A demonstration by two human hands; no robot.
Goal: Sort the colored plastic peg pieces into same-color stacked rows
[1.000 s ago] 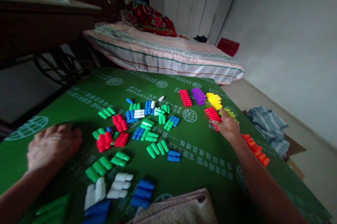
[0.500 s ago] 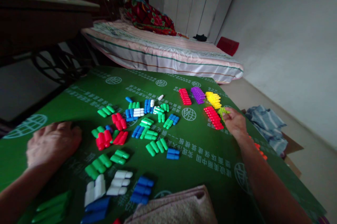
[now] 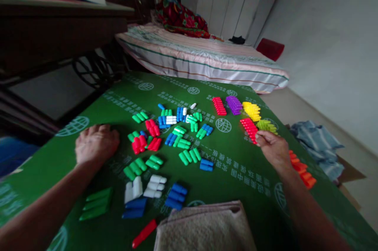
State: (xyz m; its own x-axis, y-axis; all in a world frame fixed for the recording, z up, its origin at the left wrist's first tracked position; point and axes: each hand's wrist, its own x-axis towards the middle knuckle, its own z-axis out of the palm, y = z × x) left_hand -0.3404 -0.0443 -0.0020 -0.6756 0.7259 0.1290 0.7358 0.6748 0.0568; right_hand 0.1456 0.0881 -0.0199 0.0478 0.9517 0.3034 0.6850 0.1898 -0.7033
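My right hand (image 3: 274, 149) reaches over the right side of the green board. Its thumb and forefinger pinch the near end of a row of red toy blocks (image 3: 249, 129). Just behind the fingers lies a yellow-green row of blocks (image 3: 266, 126), partly covered by the hand. Beyond are a yellow row (image 3: 251, 111), a purple row (image 3: 234, 105) and another red row (image 3: 219, 106). My left hand (image 3: 97, 143) rests palm down on the board with nothing in it, left of scattered red blocks (image 3: 152, 127) and green blocks (image 3: 135, 168).
The green board (image 3: 230, 156) bears more bullet-shaped blocks in white (image 3: 155, 186), blue (image 3: 176, 196) and orange (image 3: 301, 169). A folded brown cloth (image 3: 203, 227) lies at the near edge. Behind stands a bed (image 3: 203, 56); a striped cloth (image 3: 317, 144) sits right of the board.
The view has swung left, so things appear further right. My right hand has moved from the yellow-green blocks to the near end of the red row. My left hand stays on the board.
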